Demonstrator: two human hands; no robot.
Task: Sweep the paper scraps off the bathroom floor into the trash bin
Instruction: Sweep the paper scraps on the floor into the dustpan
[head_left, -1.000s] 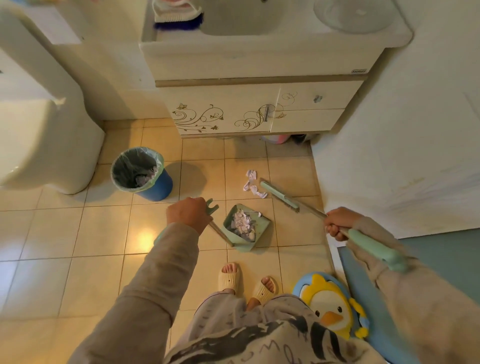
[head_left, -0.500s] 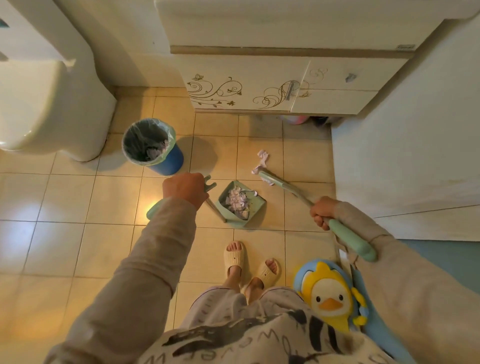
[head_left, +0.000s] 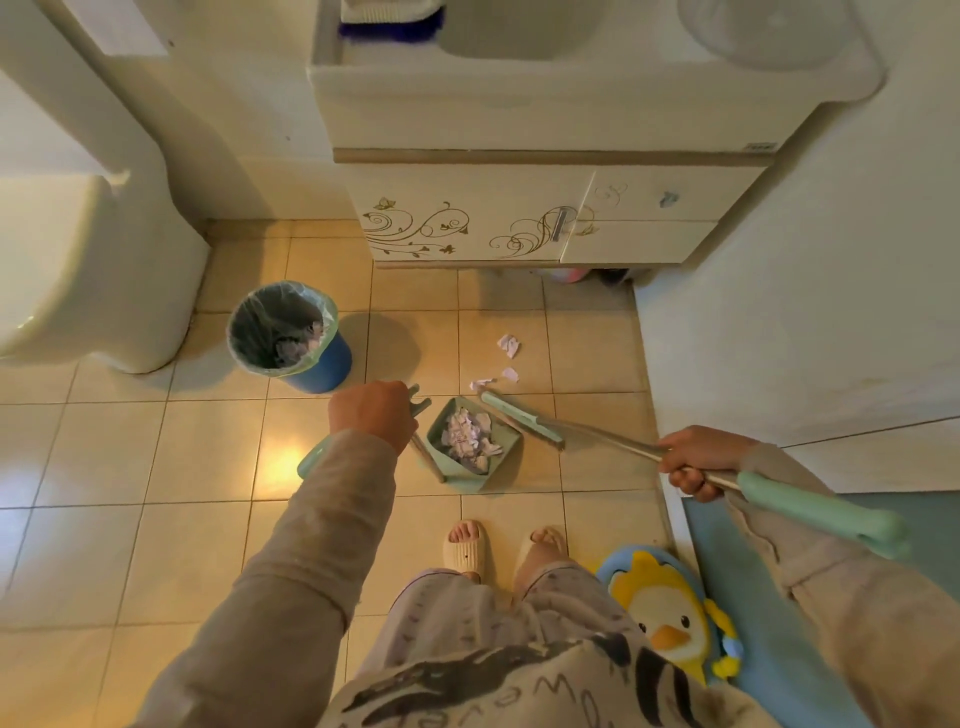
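A green dustpan (head_left: 506, 452) rests on the tiled floor with a heap of pale paper scraps (head_left: 467, 434) in it. My left hand (head_left: 371, 413) grips the dustpan's upright handle. My right hand (head_left: 693, 460) is closed around the metal shaft of a green broom (head_left: 519, 418), whose head lies on the floor beside the pan's far right edge. Three loose scraps (head_left: 508, 345) lie on the tiles just beyond the broom head. A blue trash bin (head_left: 285, 335) with a clear liner stands to the left, with some paper inside.
A toilet (head_left: 93, 280) stands at the left. A sink cabinet (head_left: 519, 213) fills the back. A white wall (head_left: 805, 312) runs along the right. A blue mat (head_left: 779, 623) and a penguin-shaped cushion (head_left: 670, 618) lie by my slippered feet (head_left: 465, 548).
The broom head has pulled back from the loose scraps toward the dustpan's edge. The scraps now lie spread apart beyond it. My view has tilted up and down; the dustpan stays put.
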